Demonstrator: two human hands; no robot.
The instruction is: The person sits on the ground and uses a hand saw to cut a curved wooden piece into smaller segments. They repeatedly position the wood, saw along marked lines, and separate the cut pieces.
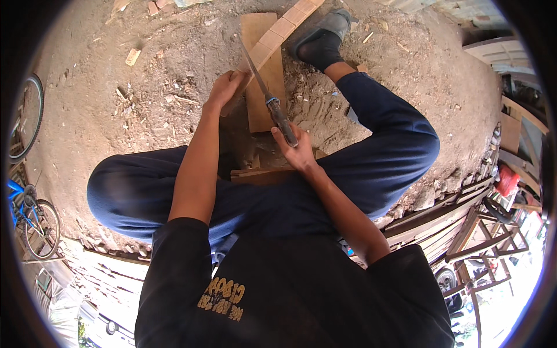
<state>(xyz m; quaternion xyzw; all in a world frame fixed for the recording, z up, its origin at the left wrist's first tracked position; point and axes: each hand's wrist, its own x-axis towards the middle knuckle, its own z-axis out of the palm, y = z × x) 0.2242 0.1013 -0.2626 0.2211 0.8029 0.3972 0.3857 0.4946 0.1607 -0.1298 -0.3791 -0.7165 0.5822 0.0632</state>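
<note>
My left hand (226, 88) is closed on the lower end of a long, narrow wooden strip (277, 36), crossed by evenly spaced lines and running up to the top edge. My right hand (295, 148) is wrapped round the dark handle of a hand saw (277, 116), whose thin blade points up and left, alongside the strip just right of my left hand. A flat wooden board (264, 116) lies on the dirt beneath the strip and saw. Another wooden piece (249, 174) lies between my legs.
My right foot (319, 47) in a dark sock and sandal rests beside the strip. Wood chips litter the dirt ground (151, 104). Bicycles (40, 229) stand at the left. Stacked boards (423, 226), wooden frames (476, 246) and a red bag (506, 180) line the right.
</note>
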